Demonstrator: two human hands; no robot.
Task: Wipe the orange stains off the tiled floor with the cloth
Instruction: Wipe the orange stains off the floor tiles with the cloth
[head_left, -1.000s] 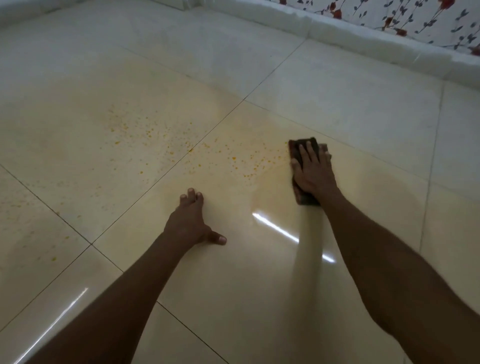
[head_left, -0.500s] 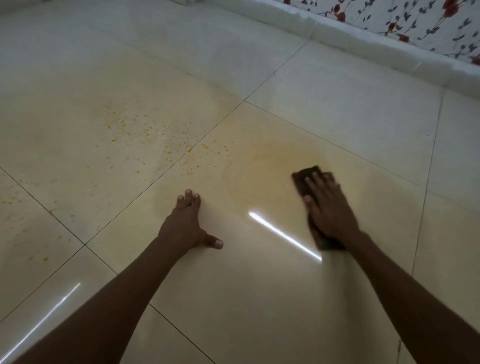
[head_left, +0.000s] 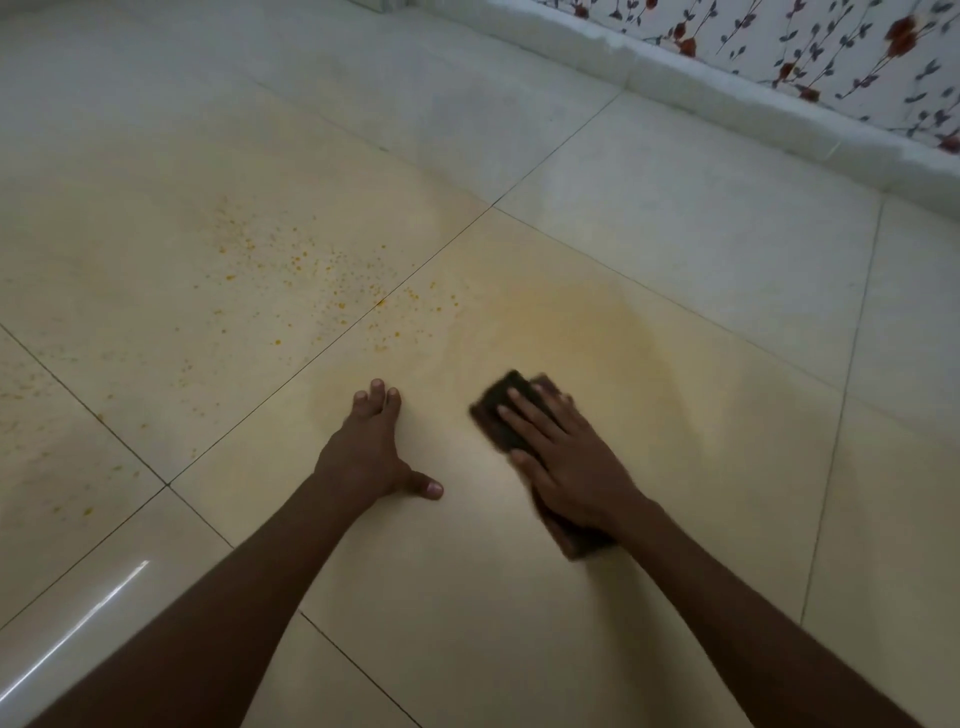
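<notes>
While both hands are on the floor, the entries read as follows.

Floor (head_left: 675, 260): glossy cream tiles with thin dark grout lines; a bright streak of reflected light at lower left.

Cloth (head_left: 501, 408): dark, folded, lying flat on the tile under the right hand; its far end sticks out past the fingertips, its near end shows below the wrist; edges blurred.

Right hand (head_left: 569, 462): palm down on the cloth, fingers straight and slightly spread, pressing it to the tile; thumb lies along the cloth's left edge.

Left hand (head_left: 363, 457): flat on the bare tile, just left of the cloth and not touching it; fingers close together, thumb out to the right; holds nothing.

Stains (head_left: 311, 270): scattered orange specks beyond and left of both hands, across a grout line, well apart from the cloth; more specks at far left.

Smear (head_left: 561, 317): pale orange haze on the tile just beyond the cloth.

Skirting (head_left: 727, 98): white, along the far edge.

Wall (head_left: 831, 47): floral pattern, above the skirting.
</notes>
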